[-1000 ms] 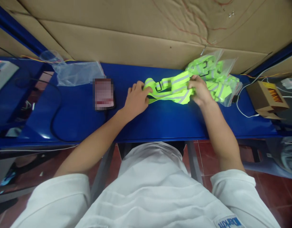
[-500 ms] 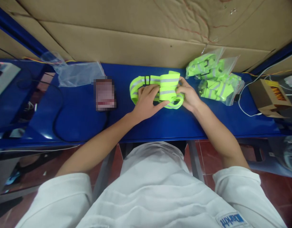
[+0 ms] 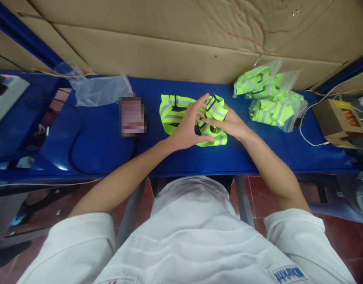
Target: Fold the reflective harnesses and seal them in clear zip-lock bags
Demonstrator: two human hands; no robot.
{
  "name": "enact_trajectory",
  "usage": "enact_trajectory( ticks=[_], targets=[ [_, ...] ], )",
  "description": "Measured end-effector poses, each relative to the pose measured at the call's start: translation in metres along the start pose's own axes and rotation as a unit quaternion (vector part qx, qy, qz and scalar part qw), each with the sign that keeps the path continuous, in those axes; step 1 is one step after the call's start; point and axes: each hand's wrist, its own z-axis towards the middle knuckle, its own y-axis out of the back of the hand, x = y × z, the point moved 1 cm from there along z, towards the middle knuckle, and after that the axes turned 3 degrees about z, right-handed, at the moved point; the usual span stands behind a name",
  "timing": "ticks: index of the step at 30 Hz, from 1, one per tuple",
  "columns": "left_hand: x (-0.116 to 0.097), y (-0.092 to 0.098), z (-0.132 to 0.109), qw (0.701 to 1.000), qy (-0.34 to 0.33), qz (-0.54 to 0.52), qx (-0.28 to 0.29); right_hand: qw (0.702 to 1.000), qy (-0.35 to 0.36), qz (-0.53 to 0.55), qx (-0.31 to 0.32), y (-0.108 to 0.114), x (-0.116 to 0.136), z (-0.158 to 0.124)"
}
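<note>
A neon yellow-green reflective strap vest (image 3: pixel 173 112) with grey stripes and black buckles lies partly folded in the middle of the blue table (image 3: pixel 252 154). My left hand (image 3: pixel 188 128) rests on its near side, thumb under a fold, fingers spread over the straps. My right hand (image 3: pixel 230 125) grips the bunched right end of the same vest and holds it a little above the table. Both hands touch each other's fingertips around the folded part.
Clear bags with more folded reflective vests (image 3: pixel 270 98) lie at the back right. An empty clear plastic bag (image 3: pixel 95 88) sits at the back left, a dark phone (image 3: pixel 131 116) beside it. A small cardboard box (image 3: pixel 339 122) with white cables stands far right. Cardboard lines the wall behind.
The vest was pulled off the bagged pile toward the table's middle, then folded over. Both hands have come closer together and the vest is now more bunched between them.
</note>
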Motion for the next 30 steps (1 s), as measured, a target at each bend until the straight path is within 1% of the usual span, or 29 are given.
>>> enact_trajectory(
  ticks=[1, 4, 7, 9, 11, 12, 15, 16, 18, 20, 21, 22, 23, 24, 25, 26, 28, 30],
  targets=[
    [0.002, 0.0, 0.0, 1.0, 0.025, -0.007, -0.006, 0.999, -0.003, 0.029, -0.022, 0.0, -0.001, 0.001],
    [0.014, 0.001, 0.002, 0.994, 0.104, 0.004, -0.033, 0.989, -0.012, 0.138, -0.044, -0.001, -0.003, 0.003],
    [0.026, 0.001, 0.004, 0.988, 0.15, -0.033, -0.008, 0.98, -0.021, 0.187, -0.067, 0.002, -0.003, 0.004],
    [0.031, 0.002, 0.005, 0.984, 0.155, -0.085, 0.016, 0.979, -0.021, 0.185, -0.083, 0.004, -0.004, 0.006],
    [0.03, 0.004, 0.006, 0.982, 0.15, -0.113, 0.026, 0.981, -0.011, 0.158, -0.108, 0.006, -0.007, 0.008],
    [0.029, 0.005, 0.006, 0.983, 0.147, -0.109, 0.027, 0.983, -0.001, 0.135, -0.126, 0.007, -0.009, 0.009],
    [0.023, 0.009, 0.006, 0.989, 0.142, -0.04, 0.003, 0.982, 0.01, 0.066, -0.177, 0.013, -0.018, 0.015],
    [0.021, 0.01, 0.006, 0.99, 0.139, -0.028, -0.006, 0.982, 0.004, 0.053, -0.183, 0.016, -0.021, 0.017],
    [0.019, 0.009, 0.007, 0.99, 0.133, -0.036, -0.011, 0.983, -0.011, 0.029, -0.183, 0.023, -0.027, 0.02],
    [0.021, 0.008, 0.007, 0.989, 0.135, -0.049, -0.02, 0.98, 0.003, -0.027, -0.199, 0.032, -0.029, 0.02],
    [0.022, 0.008, 0.007, 0.989, 0.134, -0.034, -0.042, 0.971, 0.027, -0.07, -0.225, 0.036, -0.028, 0.018],
    [0.024, 0.009, 0.007, 0.989, 0.129, -0.003, -0.077, 0.957, 0.057, -0.118, -0.26, 0.039, -0.024, 0.014],
    [0.026, 0.011, 0.007, 0.985, 0.118, 0.037, -0.119, 0.936, 0.091, -0.169, -0.296, 0.041, -0.018, 0.009],
    [0.028, 0.013, 0.007, 0.979, 0.104, 0.078, -0.155, 0.914, 0.127, -0.223, -0.315, 0.04, -0.012, 0.004],
    [0.028, 0.015, 0.006, 0.974, 0.092, 0.112, -0.177, 0.895, 0.159, -0.275, -0.313, 0.036, -0.004, -0.001],
    [0.028, 0.017, 0.005, 0.971, 0.085, 0.137, -0.179, 0.883, 0.187, -0.32, -0.288, 0.03, 0.003, -0.006],
    [0.024, 0.019, 0.003, 0.97, 0.092, 0.174, -0.147, 0.879, 0.221, -0.385, -0.176, 0.013, 0.014, -0.013],
    [0.016, 0.02, 0.001, 0.962, 0.095, 0.228, -0.119, 0.876, 0.229, -0.421, -0.056, -0.005, 0.016, -0.015]
  ],
)
